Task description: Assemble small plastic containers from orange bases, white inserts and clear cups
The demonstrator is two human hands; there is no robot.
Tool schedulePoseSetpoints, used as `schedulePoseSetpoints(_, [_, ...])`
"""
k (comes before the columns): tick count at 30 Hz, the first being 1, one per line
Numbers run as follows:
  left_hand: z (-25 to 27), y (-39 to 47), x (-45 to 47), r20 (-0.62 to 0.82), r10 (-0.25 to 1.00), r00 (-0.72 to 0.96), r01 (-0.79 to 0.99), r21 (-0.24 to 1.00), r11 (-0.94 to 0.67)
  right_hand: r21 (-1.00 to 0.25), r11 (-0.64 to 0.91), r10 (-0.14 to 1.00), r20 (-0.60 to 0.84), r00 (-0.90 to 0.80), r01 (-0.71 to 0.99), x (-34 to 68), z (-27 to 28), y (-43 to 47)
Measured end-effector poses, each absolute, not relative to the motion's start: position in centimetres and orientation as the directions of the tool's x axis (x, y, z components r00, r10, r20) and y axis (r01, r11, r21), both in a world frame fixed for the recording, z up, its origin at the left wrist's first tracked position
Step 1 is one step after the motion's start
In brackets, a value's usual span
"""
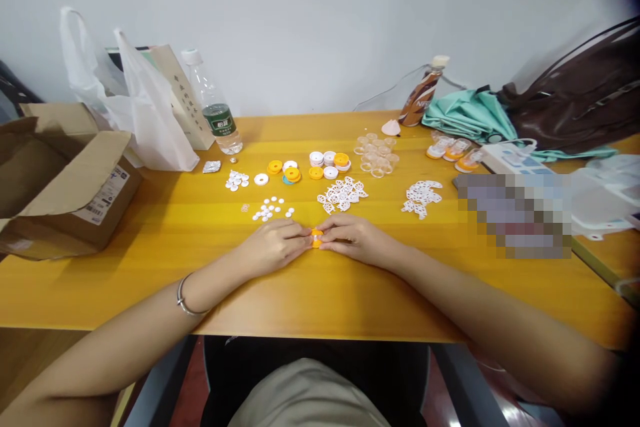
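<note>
Between my two hands, low over the table, is a small orange disc with a white part at its centre. The fingertips of my left hand pinch its left side, and those of my right hand pinch its right side. Just beyond my left hand lie small white discs. A pile of white openwork plastic pieces is beyond my right hand. Farther back are orange round parts and stacked white round parts. The fingers hide part of the held disc.
Clear rings and more white openwork pieces lie to the right, near assembled orange-and-white pieces. An open cardboard box, a water bottle and a plastic bag stand left. A brown drink bottle stands at the back.
</note>
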State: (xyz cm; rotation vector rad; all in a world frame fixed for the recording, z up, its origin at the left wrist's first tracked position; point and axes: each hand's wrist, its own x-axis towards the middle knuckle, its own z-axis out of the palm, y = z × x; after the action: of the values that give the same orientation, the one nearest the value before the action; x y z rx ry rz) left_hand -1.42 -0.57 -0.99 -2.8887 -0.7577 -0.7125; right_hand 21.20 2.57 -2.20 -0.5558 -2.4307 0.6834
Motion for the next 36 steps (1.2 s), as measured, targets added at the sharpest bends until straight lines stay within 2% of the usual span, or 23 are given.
schedulePoseSetpoints(6, [-0.94, -0.49, -1.38, 0.484, 0.467, 0.74, 0.467, 0.13, -0.875, -0.596, 0.769, 0.531, 0.393, -0.75, 0.231, 21.26, -2.07, 2.59])
schedulePoseSetpoints(17, [-0.85, -0.54, -1.52, 0.46, 0.432, 0.776, 0.464, 0.048, -0.885, -0.677, 0.71, 0.548, 0.358, -0.756, 0.194, 21.19, -1.81, 2.68])
schedulePoseSetpoints(20, [-0.71, -0.62, -1.39, 0.443, 0.464, 0.767, 0.468, 0.108, -0.877, -0.734, 0.64, 0.605, 0.297, -0.739, 0.229, 21.16, -1.45, 2.63])
schedulePoseSetpoints(23, [-0.47, -0.59, -1.15, 0.445, 0.511, 0.736, 0.464, 0.218, -0.859, -0.773, 0.58, 0.654, 0.254, -0.713, 0.257, 21.11, -1.26, 2.51])
schedulePoseSetpoints(28, [-0.2, -0.37, -1.0, 0.426, 0.596, 0.681, 0.449, 0.4, -0.799, -0.831, 0.52, 0.676, 0.258, -0.691, 0.198, 20.97, -1.27, 2.38])
schedulePoseSetpoints(36, [-0.06, -0.4, -0.97, 0.364, 0.621, 0.694, 0.423, 0.492, -0.761, -0.774, 0.59, 0.626, 0.26, -0.736, 0.228, 20.89, -1.46, 2.41])
